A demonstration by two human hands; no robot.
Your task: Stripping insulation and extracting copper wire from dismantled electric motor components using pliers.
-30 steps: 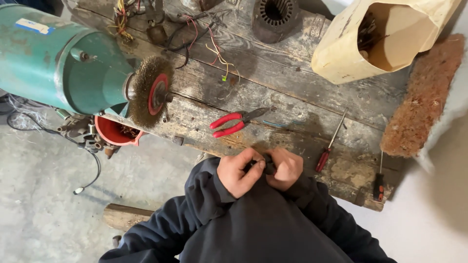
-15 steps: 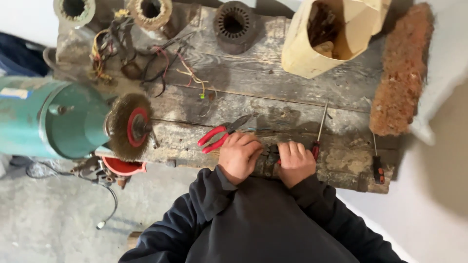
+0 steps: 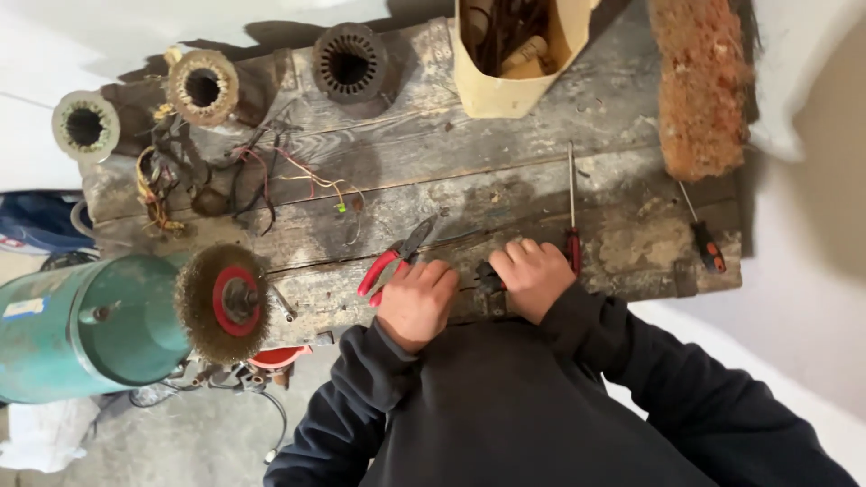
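Note:
My left hand (image 3: pixel 417 302) is curled into a fist at the near edge of the worn wooden bench (image 3: pixel 505 185). It touches the handles of the red pliers (image 3: pixel 386 267) lying there; what its fingers hold is hidden. My right hand (image 3: pixel 534 275) is closed around a small dark part (image 3: pixel 487 280) that sticks out toward the left hand. A red-handled screwdriver (image 3: pixel 572 203) lies just beyond the right hand's knuckles, its shaft pointing away from me.
A green motor (image 3: pixel 90 329) with a wire brush wheel (image 3: pixel 221 302) stands at the left. Tangled wires (image 3: pixel 207 176) and three stator cores (image 3: pixel 203 86) sit at the back left. A paper bag (image 3: pixel 514 63), a rust-coloured brush (image 3: pixel 699 86) and a second screwdriver (image 3: pixel 704 242) are at the right.
Both hands dropped from in front of my chest onto the bench edge and moved apart. The view shifted, so the bench now sits more centrally.

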